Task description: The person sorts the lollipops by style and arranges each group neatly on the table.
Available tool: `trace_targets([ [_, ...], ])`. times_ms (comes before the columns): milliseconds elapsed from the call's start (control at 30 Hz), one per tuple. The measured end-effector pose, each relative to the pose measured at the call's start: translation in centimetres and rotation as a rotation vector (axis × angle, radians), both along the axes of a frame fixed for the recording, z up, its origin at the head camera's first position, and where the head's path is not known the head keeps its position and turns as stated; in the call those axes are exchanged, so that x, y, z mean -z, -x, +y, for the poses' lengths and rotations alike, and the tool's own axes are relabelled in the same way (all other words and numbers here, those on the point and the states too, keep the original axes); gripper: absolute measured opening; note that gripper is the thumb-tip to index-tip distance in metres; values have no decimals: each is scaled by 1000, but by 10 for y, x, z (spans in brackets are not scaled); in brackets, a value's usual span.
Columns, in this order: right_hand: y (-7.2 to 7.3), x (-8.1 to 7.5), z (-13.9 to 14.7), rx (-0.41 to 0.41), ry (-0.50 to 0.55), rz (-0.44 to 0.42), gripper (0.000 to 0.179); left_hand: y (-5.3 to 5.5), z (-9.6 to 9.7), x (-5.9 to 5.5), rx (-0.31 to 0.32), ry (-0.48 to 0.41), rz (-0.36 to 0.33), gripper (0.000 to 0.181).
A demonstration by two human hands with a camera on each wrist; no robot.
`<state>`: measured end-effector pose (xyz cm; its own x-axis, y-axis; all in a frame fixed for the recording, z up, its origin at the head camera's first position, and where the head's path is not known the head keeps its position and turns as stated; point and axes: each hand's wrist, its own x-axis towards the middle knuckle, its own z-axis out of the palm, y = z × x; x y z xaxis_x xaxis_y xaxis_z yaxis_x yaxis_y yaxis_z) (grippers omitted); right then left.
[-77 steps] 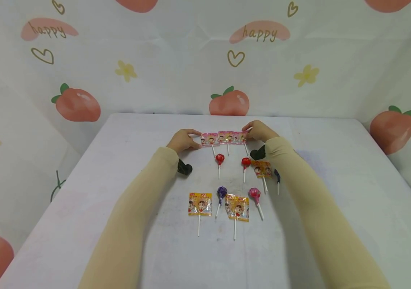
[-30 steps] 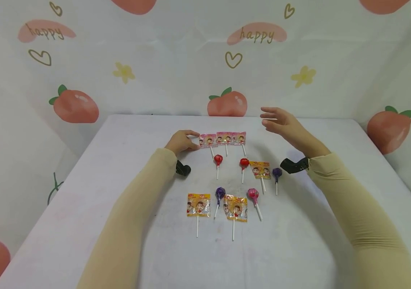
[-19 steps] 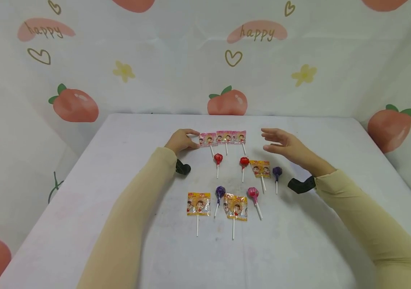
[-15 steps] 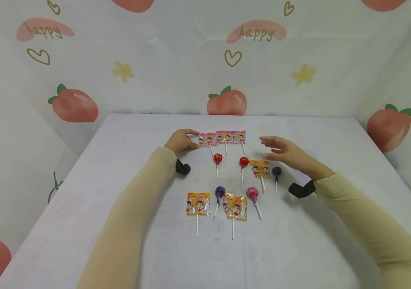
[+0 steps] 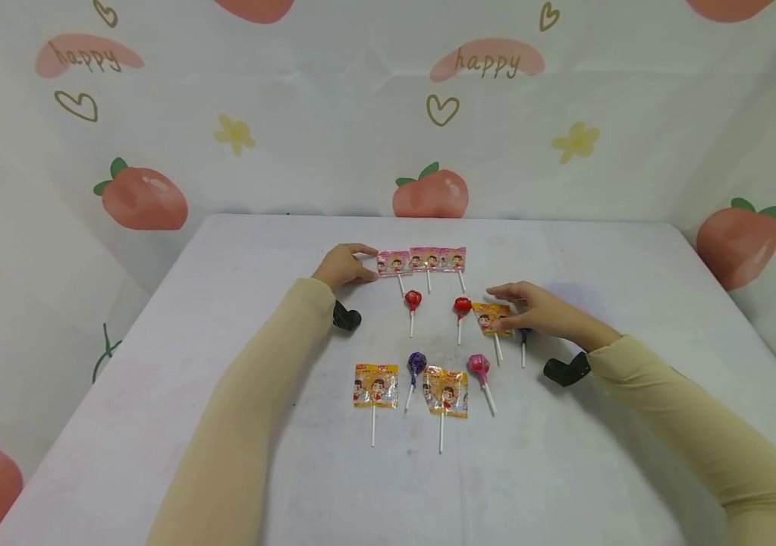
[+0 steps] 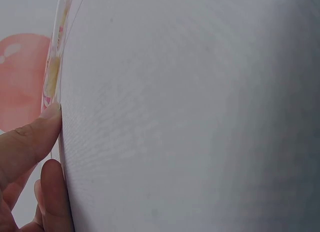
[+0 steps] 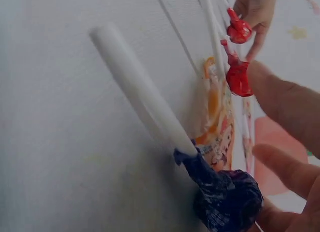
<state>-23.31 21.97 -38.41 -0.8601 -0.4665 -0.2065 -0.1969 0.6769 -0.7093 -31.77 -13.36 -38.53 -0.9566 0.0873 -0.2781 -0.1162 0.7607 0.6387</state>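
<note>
Seems done with the row of three pink packs (image 5: 426, 260) at back of table (image 5: 565, 470), touching its left end with left hand (image 5: 341, 265) uncurled, right hand (image 5: 539, 310) spread and empty over orange pack (image 5: 487, 315) by purple pop (image 7: 231, 201), other two orange packs (image 5: 375, 385) and four pops (image 5: 479, 364) left scattered.

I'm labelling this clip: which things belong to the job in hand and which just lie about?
Likely the job:
Pink packets beside the left hand
Orange packet at the right hand

Lying about, though possibly included:
Two red lollipops
Two purple lollipops
Pink lollipop
Nearer orange packets
</note>
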Motion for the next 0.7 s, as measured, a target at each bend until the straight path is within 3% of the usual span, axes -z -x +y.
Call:
trace_targets([
  [233,2,0,-5,-11,-73,48,64,1,0,0,-5,-8,-4,55],
  [533,3,-3,-12,21,-160,18,60,2,0,0,-23,-19,-29,54],
  [700,4,-2,-13,20,-140,17,56,1,1,0,-27,-23,-21,54],
])
